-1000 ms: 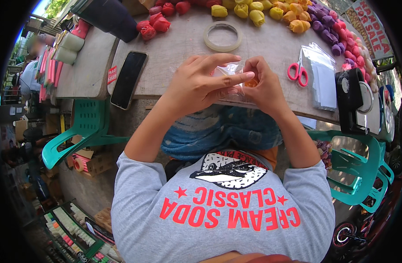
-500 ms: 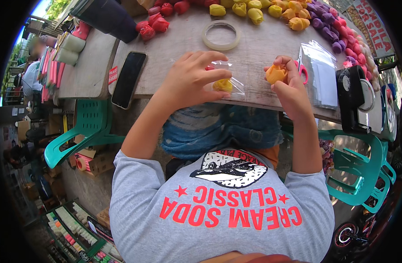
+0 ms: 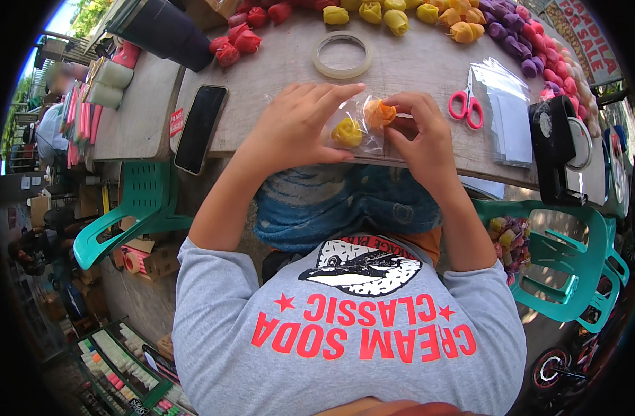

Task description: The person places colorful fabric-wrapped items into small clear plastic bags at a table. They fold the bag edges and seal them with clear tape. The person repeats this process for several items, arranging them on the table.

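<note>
At the table's near edge, my left hand (image 3: 293, 125) is curved round a clear plastic bag (image 3: 365, 144), thumb below and fingers above. Inside the bag lies a yellow rose-shaped piece (image 3: 347, 132). My right hand (image 3: 422, 130) pinches an orange rose-shaped piece (image 3: 380, 112) at the bag's right side, by its mouth. Part of the bag is hidden behind my left hand.
Beyond my hands lies a tape roll (image 3: 342, 55). Pink-handled scissors (image 3: 468, 107), a stack of clear bags (image 3: 509, 118) and a black tape dispenser (image 3: 554, 149) are right. A phone (image 3: 201, 129) lies left. Red flowers (image 3: 242, 39), yellow flowers (image 3: 395, 22) and purple flowers (image 3: 511, 35) line the back.
My right hand has moved left with the orange rose, bringing it to the bag beside the yellow one. The scissors have come into full view. My left hand stays at the bag.
</note>
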Available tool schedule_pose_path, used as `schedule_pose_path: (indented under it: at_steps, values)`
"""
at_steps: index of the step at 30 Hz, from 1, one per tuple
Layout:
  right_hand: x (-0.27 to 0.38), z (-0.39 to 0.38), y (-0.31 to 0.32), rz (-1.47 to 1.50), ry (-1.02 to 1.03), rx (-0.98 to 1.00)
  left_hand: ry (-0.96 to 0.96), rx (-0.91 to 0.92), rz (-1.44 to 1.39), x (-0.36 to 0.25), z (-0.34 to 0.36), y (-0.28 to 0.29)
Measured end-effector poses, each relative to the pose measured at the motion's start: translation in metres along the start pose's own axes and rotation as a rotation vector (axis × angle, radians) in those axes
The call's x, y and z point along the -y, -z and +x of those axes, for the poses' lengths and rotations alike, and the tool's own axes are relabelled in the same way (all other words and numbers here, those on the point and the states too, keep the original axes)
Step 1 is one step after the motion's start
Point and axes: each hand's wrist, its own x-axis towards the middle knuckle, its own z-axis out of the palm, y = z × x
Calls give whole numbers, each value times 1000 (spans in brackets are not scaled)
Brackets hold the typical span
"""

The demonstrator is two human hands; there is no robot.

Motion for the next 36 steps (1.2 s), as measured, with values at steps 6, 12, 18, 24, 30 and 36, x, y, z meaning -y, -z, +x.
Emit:
schedule_pose_path:
  at_steps: [6,12,18,24,30,36]
  values:
    - [2,-5,-7,41,-143,18,38,23,-6,0,-1,0]
    - [1,-5,-8,172,-152,20,-29,51,38,3,1,0]
    - [1,-5,-10,272,-149,-14,-24,66,8,0,4,5]
    - [2,-1,-16,215,-198,-28,-90,75,98,0,4,3]
    - [1,10,-11,-35,-60,-52,117,87,160,-12,2,10]
    - [-11,20,-9,-198,114,120,100,119,115,-9,7,8]
